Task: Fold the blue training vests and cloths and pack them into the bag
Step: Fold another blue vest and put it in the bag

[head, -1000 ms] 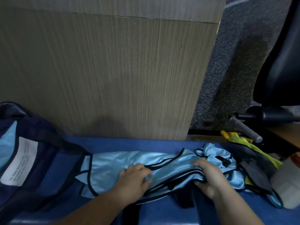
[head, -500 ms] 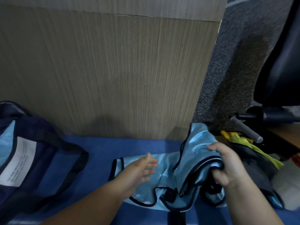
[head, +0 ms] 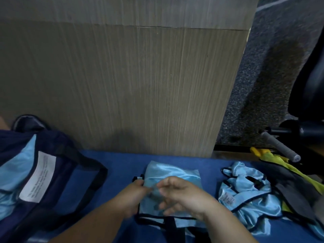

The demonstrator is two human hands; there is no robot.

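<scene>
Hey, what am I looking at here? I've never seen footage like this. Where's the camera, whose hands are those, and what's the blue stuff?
No machine here: a person works bare-handed, and the one camera sits on their head, looking down. The left hand and right hand are over a folded light-blue vest on a blue surface. Motion blur hides whether either grip is closed on it. More vests lie crumpled to the right; the open dark bag waits on the left.

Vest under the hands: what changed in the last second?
The vest, stretched out long before, was lifted at its right end by the right hand and folded leftward into a compact stack. Both hands are now over it, the left hand at its left edge, grips blurred. The bag and second vest stayed put.
</scene>
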